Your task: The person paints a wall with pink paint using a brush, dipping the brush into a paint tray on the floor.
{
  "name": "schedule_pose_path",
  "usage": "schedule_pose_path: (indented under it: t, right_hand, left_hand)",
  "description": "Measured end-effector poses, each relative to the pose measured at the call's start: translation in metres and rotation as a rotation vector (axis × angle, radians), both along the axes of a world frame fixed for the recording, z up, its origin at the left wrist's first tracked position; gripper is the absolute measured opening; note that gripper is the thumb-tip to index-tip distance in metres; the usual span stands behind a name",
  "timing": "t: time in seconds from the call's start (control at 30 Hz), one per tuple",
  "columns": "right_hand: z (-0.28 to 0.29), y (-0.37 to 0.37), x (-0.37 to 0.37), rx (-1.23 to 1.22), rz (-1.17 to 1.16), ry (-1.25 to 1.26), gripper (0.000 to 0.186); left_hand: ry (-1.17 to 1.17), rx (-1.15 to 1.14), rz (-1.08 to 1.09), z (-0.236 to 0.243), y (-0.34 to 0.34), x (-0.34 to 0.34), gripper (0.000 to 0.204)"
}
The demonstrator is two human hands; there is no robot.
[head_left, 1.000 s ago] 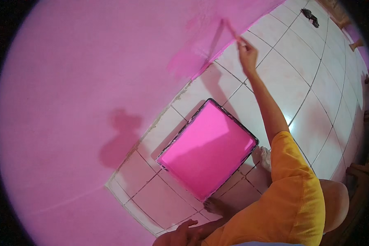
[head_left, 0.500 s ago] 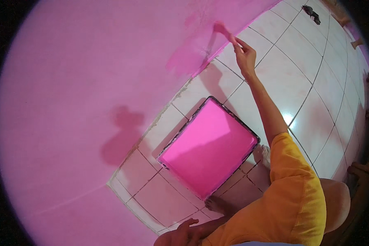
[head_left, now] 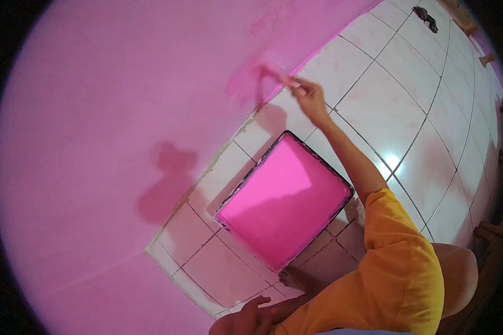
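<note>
The right hand (head_left: 309, 97) grips a paintbrush (head_left: 274, 72) — long axis slanting up-left, head beyond the fingertips (head_left: 298, 89). Left hand (head_left: 253, 315) lies unclenched.

From my end, I saw pink walls (head_left: 84, 123) bordering a pale tiled floor (head_left: 399, 92), which carried 1 bright glare spot (head_left: 392, 160).

The tiled floor (head_left: 369, 106) consisted of pale squares, divided by dark joints and tinged pink in patches. A dark crumpled article (head_left: 426, 19) (its kind could not be made out) lay on the floor's far end. Brown, wooden-looking pieces (head_left: 487, 60) stood along the floor's right edge, partly in shadow.
</note>
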State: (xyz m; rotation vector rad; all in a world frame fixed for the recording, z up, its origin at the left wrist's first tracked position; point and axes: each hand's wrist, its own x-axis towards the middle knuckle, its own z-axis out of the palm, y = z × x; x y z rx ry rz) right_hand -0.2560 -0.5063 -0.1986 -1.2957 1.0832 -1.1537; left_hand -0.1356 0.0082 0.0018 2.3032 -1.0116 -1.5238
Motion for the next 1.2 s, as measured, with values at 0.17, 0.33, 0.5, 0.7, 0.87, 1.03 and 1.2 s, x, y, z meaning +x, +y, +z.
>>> schedule_pose_path:
  t: [0.17, 0.33, 0.5, 0.7, 0.87, 1.03, 1.2]
  right_hand:
    - [0.028, 0.004, 0.003, -0.094, -0.353, -0.069, 0.031]
    - [0.035, 0.061, 0.033, -0.108, 0.067, -0.024, 0.028]
    - [0.053, -0.002, -0.021, -0.247, 0.189, 0.139, 0.027]
    - [0.064, -0.075, -0.064, -0.253, -0.423, 0.117, 0.030]
    - [0.029, -0.016, 0.001, -0.345, -0.252, 0.037, 0.031]
    - [0.059, 0.027, 0.005, -0.158, 0.332, -0.024, 0.026]
    - [0.044, -0.054, -0.045, -0.151, -0.305, -0.080, 0.032]
  left_hand:
    - [-0.022, 0.011, -0.029, -0.006, -0.001, 0.000, 0.043]
    - [-0.041, 0.010, -0.024, -0.011, 0.004, 0.002, 0.043]
    - [-0.052, 0.028, -0.024, -0.009, 0.004, 0.001, 0.043]
    - [-0.078, 0.031, -0.039, -0.007, 0.001, 0.002, 0.044]
    - [-0.136, -0.020, -0.100, -0.002, -0.006, -0.001, 0.044]
    - [-0.185, 0.063, -0.072, 0.017, -0.021, -0.007, 0.044]
    - [-0.145, 0.062, -0.035, -0.024, 0.016, 0.009, 0.046]
